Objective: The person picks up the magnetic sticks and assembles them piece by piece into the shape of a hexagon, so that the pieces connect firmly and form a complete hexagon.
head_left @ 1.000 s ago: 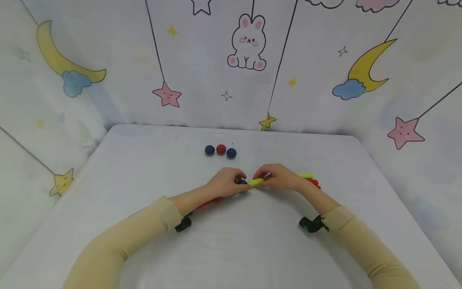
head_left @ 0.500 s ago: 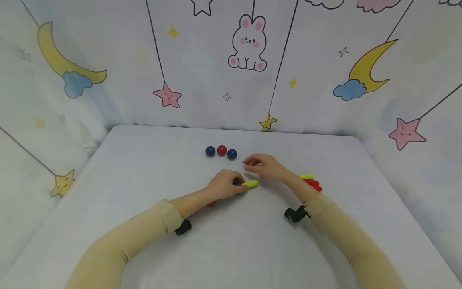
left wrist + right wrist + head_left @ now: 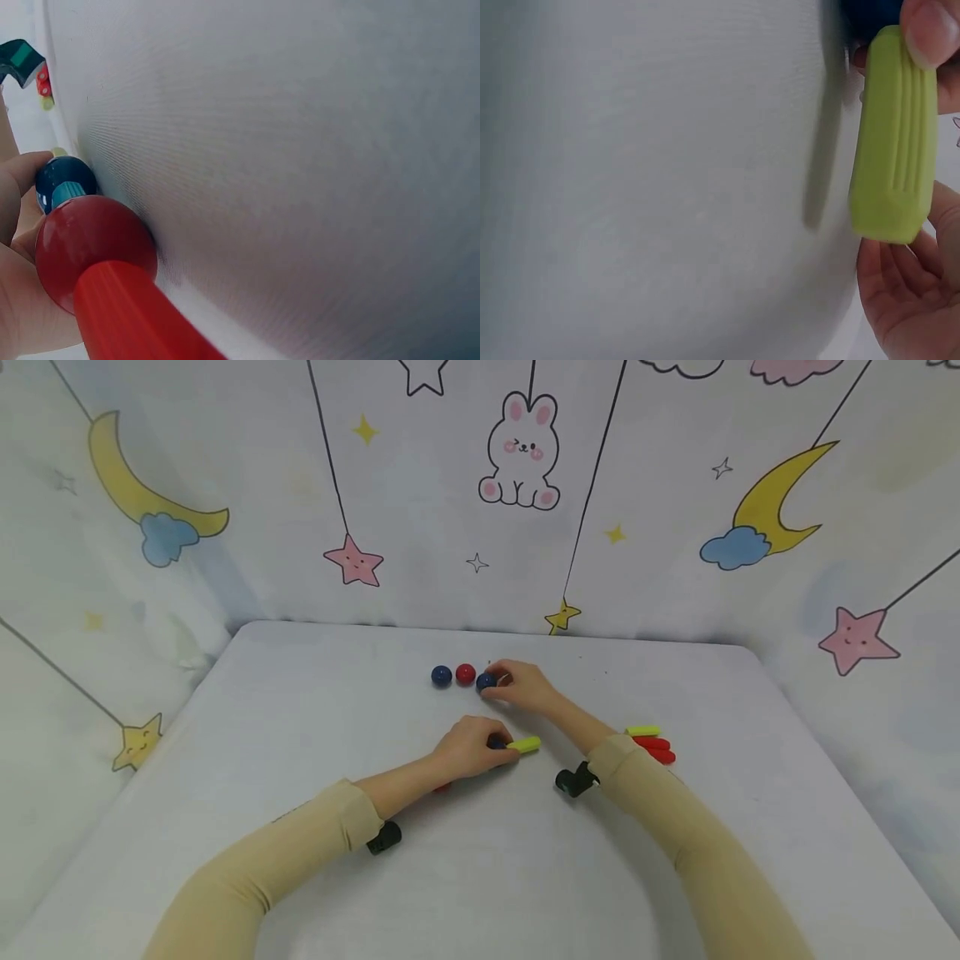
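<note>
The left hand (image 3: 471, 747) is gripping a glossy navy plastic-looking ball (image 3: 66, 170), a ridged lime rod (image 3: 527, 745) pointing toward three o'clock; at twelve, the right hand (image 3: 527, 686) is pinching a second glossy navy sphere (image 3: 485, 683), probably light, stiff, slippery, best held across its middle.

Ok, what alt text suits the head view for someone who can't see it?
A person's right hand grips the rightmost blue ball in a row of three balls on a white table. The left hand holds another blue ball with a yellow stick; red and yellow sticks lie to the right.
</note>
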Available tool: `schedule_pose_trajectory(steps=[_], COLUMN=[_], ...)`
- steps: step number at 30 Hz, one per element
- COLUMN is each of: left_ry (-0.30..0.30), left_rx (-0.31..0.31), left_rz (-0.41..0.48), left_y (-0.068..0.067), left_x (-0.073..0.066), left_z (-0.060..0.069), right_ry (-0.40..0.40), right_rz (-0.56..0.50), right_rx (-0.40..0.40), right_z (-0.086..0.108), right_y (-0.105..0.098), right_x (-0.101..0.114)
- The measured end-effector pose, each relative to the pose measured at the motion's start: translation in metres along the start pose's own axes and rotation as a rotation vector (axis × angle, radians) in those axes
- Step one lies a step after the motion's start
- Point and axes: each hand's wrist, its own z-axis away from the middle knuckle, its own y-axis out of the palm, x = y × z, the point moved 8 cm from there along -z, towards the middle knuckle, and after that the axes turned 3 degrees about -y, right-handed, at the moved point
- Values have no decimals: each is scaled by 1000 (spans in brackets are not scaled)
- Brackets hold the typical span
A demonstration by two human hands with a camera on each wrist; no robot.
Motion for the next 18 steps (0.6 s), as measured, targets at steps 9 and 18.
schedule_pose_trajectory(steps=[9,18], left_ry=[-27,-53], left_rx=[-3,-14], left_rz=[17,37], left_y=[-2,-3], left_x=[2,5], left_z=[1,3], right_ry=[-12,-77], right_rz=[-29,-107], right_rx=[58,108], right_z=[53,106], right_y=[-24,-33], right_x=[-19,-38])
